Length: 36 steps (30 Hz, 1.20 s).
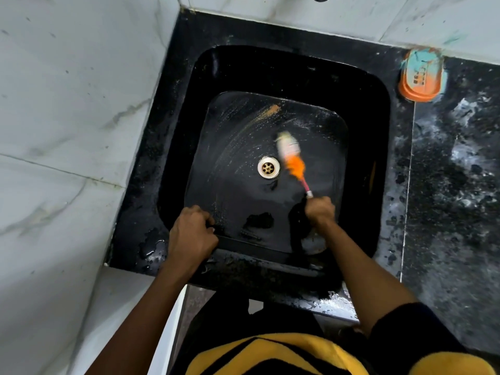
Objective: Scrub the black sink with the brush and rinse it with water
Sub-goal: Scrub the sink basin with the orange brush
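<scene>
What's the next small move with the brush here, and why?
Probably sweep the brush up and left to the orange smear on the far sink floor. The right hand grips the handle, the head sits just right of the drain, and that smear remains unscrubbed. The left hand braces the near rim.

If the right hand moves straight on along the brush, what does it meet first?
Probably the sink floor right of the drain. The right hand holds the blurred brush, pointing up-left; the far wall lies beyond. Depth is unclear.

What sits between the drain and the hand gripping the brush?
In the head view, only the brush's orange neck and pink handle lie between the drain and the right hand.
</scene>
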Available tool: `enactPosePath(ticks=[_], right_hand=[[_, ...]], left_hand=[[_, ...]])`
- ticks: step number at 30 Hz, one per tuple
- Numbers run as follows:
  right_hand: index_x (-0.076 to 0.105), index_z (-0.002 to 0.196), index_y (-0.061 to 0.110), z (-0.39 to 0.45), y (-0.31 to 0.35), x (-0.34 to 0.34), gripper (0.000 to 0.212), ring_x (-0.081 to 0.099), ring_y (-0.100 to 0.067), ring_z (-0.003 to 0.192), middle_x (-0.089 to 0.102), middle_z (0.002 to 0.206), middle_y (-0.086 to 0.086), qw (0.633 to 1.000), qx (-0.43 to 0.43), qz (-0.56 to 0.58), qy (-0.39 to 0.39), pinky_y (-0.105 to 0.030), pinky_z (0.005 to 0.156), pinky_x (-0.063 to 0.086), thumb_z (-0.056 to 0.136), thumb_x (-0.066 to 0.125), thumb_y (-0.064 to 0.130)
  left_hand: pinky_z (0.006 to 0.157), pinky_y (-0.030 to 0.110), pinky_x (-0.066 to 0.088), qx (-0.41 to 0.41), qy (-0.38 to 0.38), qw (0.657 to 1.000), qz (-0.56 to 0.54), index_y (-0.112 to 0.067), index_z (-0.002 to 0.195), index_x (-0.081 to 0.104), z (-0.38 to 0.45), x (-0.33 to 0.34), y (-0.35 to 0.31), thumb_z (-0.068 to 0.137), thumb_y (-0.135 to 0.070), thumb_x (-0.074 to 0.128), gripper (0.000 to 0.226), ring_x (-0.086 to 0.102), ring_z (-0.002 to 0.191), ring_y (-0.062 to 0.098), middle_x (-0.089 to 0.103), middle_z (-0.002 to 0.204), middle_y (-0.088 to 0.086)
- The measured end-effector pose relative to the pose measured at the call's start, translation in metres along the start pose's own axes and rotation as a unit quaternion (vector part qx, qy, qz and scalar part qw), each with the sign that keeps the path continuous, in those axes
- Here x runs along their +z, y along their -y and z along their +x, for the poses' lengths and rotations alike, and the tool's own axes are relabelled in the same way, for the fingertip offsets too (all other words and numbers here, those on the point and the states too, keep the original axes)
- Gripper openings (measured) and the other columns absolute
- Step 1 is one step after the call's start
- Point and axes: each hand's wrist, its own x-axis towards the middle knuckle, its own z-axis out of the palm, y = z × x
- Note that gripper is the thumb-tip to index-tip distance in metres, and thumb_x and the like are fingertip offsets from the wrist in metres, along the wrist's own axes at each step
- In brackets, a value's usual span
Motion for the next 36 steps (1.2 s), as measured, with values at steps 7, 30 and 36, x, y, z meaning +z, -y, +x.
enactPosePath(ticks=[7, 30, 36], right_hand=[[0.058, 0.123, -0.004, -0.017, -0.020, 0.000, 0.043, 0.054, -0.041, 0.120, 0.056, 0.127, -0.028, 0.994, -0.048, -0.078, 0.055, -0.040, 0.097, 0.045, 0.097, 0.049, 0.028], [0.070, 0.082, 0.014, -0.045, -0.021, -0.011, 0.031, 0.066, -0.026, 0.078, 0.071, 0.088, -0.016, 0.849, -0.335, -0.344, 0.219, -0.032, 0.068, 0.049, 0.089, 0.057, 0.042], [0.072, 0.101, 0.011, -0.020, 0.022, -0.059, 0.033, 0.066, -0.038, 0.095, 0.069, 0.101, -0.021, 0.844, -0.378, -0.382, -0.001, -0.038, 0.077, 0.052, 0.088, 0.060, 0.039]], left_hand=[[0.078, 0.034, 0.049, 0.002, -0.037, 0.999, -0.016, -0.016, 0.086, 0.077, -0.003, 0.003, -0.001, 0.075, -0.007, 0.068, 0.017, 0.057, 0.100, 0.025, 0.066, 0.097, 0.003], [0.072, 0.033, 0.045, -0.004, -0.035, 0.999, 0.003, -0.014, 0.091, 0.077, -0.002, 0.005, -0.002, 0.071, -0.010, 0.070, 0.022, 0.057, 0.101, 0.025, 0.065, 0.099, 0.004], [0.077, 0.034, 0.049, -0.012, -0.031, 0.999, -0.005, -0.017, 0.087, 0.078, -0.004, 0.002, -0.004, 0.071, -0.007, 0.066, 0.023, 0.058, 0.101, 0.026, 0.066, 0.101, 0.003]])
